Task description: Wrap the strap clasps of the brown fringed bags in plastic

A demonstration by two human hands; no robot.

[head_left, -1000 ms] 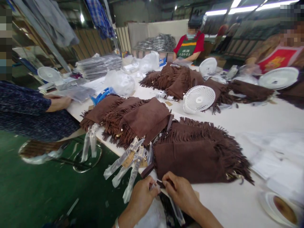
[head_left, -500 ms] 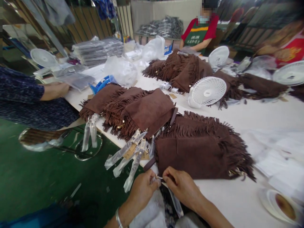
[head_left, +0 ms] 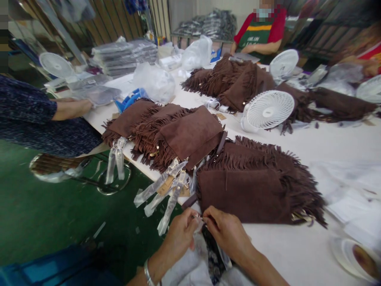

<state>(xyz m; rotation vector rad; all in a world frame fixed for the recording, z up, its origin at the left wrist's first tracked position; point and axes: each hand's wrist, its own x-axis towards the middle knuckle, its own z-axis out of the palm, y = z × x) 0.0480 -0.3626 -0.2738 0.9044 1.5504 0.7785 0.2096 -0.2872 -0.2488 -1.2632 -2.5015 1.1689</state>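
Observation:
At the table's front edge, my left hand (head_left: 181, 231) pinches a crumpled piece of clear plastic wrapping (head_left: 199, 225). My right hand (head_left: 228, 230) meets it fingertip to fingertip, closed in a pinch on something too small to make out. Just beyond both hands lies a dark brown fringed suede bag (head_left: 244, 194), flat on the table. A short brown strap (head_left: 189, 201) sticks out at its left corner. Left of it, more brown fringed bags (head_left: 192, 133) overlap in a row, and plastic-wrapped straps (head_left: 172, 204) with cardboard tags hang from them over the edge.
A white fan (head_left: 268, 112) stands mid-table, before another heap of brown bags (head_left: 238, 81). A tape roll (head_left: 357, 258) lies at lower right. A co-worker's arm (head_left: 71, 109) reaches in at left; another person (head_left: 260, 33) sits opposite. A stool (head_left: 59, 169) stands on the green floor.
My fingertips have come closer together, and the thin white piece that spanned them is no longer visible. The whole view has shifted slightly. The bags lie as before.

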